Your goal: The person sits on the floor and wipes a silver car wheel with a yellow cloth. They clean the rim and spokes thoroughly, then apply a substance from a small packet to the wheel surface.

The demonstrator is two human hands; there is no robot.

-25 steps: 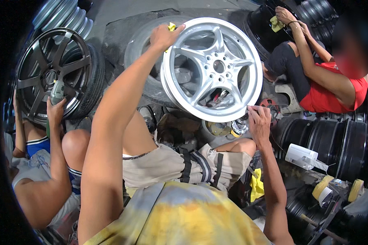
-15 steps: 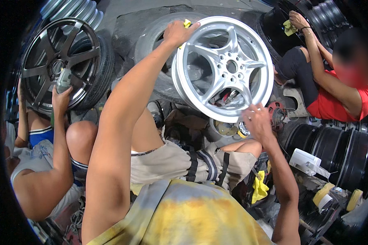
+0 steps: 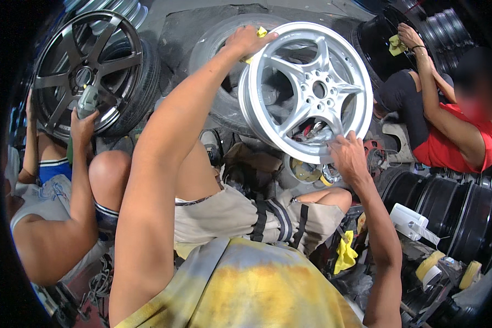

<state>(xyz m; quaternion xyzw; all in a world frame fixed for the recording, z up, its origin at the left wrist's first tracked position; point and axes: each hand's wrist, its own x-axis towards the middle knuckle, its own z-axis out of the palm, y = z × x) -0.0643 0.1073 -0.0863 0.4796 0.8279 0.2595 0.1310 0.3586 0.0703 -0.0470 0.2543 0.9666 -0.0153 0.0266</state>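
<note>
A silver multi-spoke car wheel [image 3: 341, 93] stands tilted in front of me, above a tyre [image 3: 220, 38] lying flat. My left hand [image 3: 246, 42] grips its upper left rim, with a yellow cloth [image 3: 262, 32] poking out between the fingers and the metal. At the lower right, my right hand [image 3: 349, 157] has its fingers bent together against the foot of a spoke near the rim. Whatever those fingertips may pinch is too small to make out.
To the left a person steadies a dark wheel [image 3: 57, 81] and holds a grey power tool [image 3: 87, 102]. A person in red [image 3: 459, 131] wipes a black wheel at upper right. Black rims [image 3: 432, 205] lie at right, near a yellow cloth [image 3: 345, 254] and a white device [image 3: 410, 221].
My right hand has shifted up slightly, its fingers now on the spoke's foot. The left hand keeps its hold on the rim. The whole view has shifted a little.
</note>
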